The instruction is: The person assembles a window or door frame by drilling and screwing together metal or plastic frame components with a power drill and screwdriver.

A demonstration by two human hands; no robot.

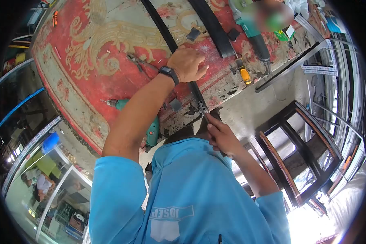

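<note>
1. My left hand (187, 65) lay over the strip (163, 29), fingers loosely bent and a little apart; I cannot tell whether they gripped it, since their undersides were hidden.
2. My right hand (223, 136) had its thumb and fingers closed around a metal tool (203, 107), whose head met the strip's near end.
3. The strip ran away from me across the table (85, 77), its near end by the table's near edge.
4. Left of the strip were the pliers (141, 65) and the drill (153, 132), my left forearm crossing over part of the drill.
5. Right of the strip lay a wide strip (211, 27), then the yellow cutter (244, 74) and, farther right, the grinder (253, 34).
6. My left hand and wrist, with its watch (169, 75), stood in the way, covering the strip's middle.
</note>
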